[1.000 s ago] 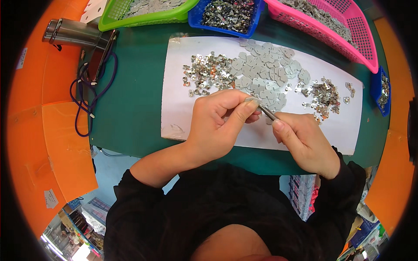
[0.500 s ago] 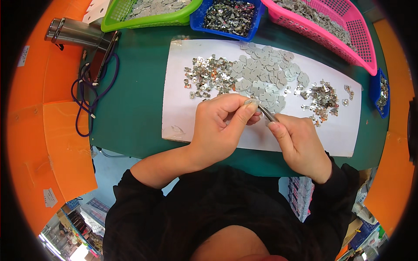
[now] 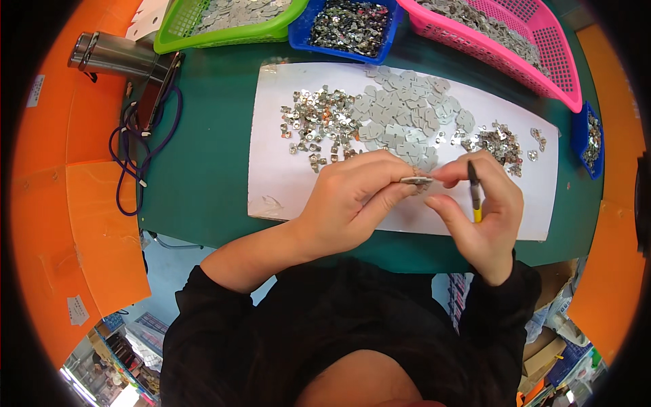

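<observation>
My left hand [image 3: 359, 197] is closed, pinching a thin grey metal plate [image 3: 416, 180] between thumb and fingertips above the white sheet. To its right, my right hand [image 3: 498, 210] has its index finger at the plate's end and its thumb a little apart. Tucked within the curled fingers of that hand is a pair of pliers [image 3: 475, 186] with a dark nose and a yellow grip, tip upward. Past the hands lies a heap of flat grey notched plates [image 3: 400, 108]. Small shiny metal clips [image 3: 319, 122] are spread left of it, and more small metal pieces [image 3: 500, 144] lie right of it.
The white sheet [image 3: 271, 169] covers part of the green table [image 3: 203, 149]. Along the back stand a green basket [image 3: 230, 35], a blue tray [image 3: 342, 51] and a pink basket [image 3: 502, 78]. A small blue bin [image 3: 583, 136] sits right; a steel cylinder [image 3: 115, 53] and purple cord [image 3: 178, 112] lie left.
The pliers' tip has left the plate and now points upward in my right hand. My right thumb and index finger have opened toward the plate, still pinched by my left hand.
</observation>
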The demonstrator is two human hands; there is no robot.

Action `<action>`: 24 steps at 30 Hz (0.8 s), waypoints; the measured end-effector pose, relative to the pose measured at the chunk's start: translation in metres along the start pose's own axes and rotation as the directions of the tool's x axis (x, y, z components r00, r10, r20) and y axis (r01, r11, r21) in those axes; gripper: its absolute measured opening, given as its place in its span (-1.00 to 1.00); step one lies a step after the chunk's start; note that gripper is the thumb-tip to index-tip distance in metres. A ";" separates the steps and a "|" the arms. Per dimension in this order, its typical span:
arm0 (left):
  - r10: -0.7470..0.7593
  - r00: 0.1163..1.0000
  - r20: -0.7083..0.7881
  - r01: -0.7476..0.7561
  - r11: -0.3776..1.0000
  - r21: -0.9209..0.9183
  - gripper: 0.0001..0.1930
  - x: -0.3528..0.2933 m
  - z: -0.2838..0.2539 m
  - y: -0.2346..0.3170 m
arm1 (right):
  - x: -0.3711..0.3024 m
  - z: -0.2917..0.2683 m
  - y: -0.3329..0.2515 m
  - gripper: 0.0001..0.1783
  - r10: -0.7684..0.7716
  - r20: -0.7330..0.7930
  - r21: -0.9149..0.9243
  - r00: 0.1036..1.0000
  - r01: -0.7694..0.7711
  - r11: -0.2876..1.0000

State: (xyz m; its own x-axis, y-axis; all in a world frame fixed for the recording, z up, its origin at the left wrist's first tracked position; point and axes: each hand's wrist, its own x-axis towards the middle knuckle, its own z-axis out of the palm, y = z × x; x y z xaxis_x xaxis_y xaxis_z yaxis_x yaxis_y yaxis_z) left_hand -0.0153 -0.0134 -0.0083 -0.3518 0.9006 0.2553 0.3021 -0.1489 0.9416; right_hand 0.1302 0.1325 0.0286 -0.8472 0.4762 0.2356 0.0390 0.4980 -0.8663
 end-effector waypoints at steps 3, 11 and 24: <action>0.053 0.992 0.114 -0.059 0.997 0.044 -0.75 0.001 -0.002 -0.001 | 0.000 0.004 0.008 -0.65 -0.294 -0.012 -0.236 0.956 0.283 0.930; -0.198 0.973 0.119 0.230 0.760 -0.608 -0.65 0.002 0.000 0.003 | -0.014 0.000 0.014 -0.75 -0.722 0.155 -0.749 0.675 0.557 0.360; -0.120 0.985 0.125 0.156 0.929 -0.335 -0.72 0.003 -0.006 -0.003 | -0.014 -0.012 0.019 -0.73 -0.645 0.141 -0.677 0.751 0.549 0.490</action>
State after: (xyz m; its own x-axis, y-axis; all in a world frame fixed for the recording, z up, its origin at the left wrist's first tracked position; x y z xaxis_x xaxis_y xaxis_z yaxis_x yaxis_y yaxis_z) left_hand -0.0222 -0.0129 -0.0096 -0.2719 0.9560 0.1105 -0.0706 -0.1343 0.9884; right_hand 0.1486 0.1438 0.0142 -0.7361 -0.0662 0.6736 -0.0870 0.9962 0.0029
